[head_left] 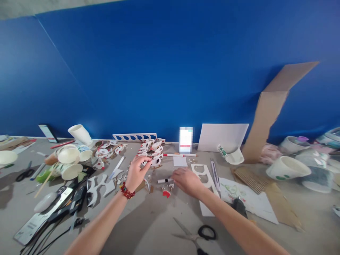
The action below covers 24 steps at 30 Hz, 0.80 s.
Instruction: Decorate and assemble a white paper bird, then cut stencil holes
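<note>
cutouts (156,147) | left hand (137,171) near, grip unclear | right hand (187,181) curled by marker (164,181) | cups (80,135) tipped

Matt blue wall (170,71), rough brown cardboard (271,117), shiny metal scissor blades (186,232), smooth white paper cup (288,167).

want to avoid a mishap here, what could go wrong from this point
The scissors lie open between the forearms, so an arm drawn back might brush a blade. The small red scrap lies loose near the right hand and could get swept aside. The bent cardboard strip stands against the wall and might topple if bumped.
</note>
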Each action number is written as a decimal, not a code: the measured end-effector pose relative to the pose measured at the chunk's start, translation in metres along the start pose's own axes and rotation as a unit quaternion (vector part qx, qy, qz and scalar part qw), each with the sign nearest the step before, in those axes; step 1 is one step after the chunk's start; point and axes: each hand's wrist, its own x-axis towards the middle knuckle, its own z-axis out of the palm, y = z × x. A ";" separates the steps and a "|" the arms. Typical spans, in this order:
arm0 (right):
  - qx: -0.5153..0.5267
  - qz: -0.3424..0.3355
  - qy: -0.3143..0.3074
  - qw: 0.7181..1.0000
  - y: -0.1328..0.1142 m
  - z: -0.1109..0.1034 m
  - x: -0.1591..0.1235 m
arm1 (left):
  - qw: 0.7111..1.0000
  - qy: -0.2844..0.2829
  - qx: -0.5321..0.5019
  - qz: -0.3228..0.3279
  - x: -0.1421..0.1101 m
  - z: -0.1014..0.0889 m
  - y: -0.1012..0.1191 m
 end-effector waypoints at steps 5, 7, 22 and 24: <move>-0.007 0.030 0.013 0.999 0.000 -0.004 0.029 | 1.000 0.007 -0.004 0.003 0.005 -0.002 0.007; -0.008 0.014 0.009 1.000 -0.009 0.000 0.032 | 1.000 0.011 -0.005 0.009 0.005 -0.003 0.009; -0.006 -0.037 -0.002 0.999 -0.038 0.011 0.027 | 1.000 0.009 0.019 0.006 0.001 -0.008 0.008; 0.003 -0.066 -0.011 0.998 -0.046 0.014 0.018 | 1.000 0.006 0.022 0.008 0.000 -0.009 0.007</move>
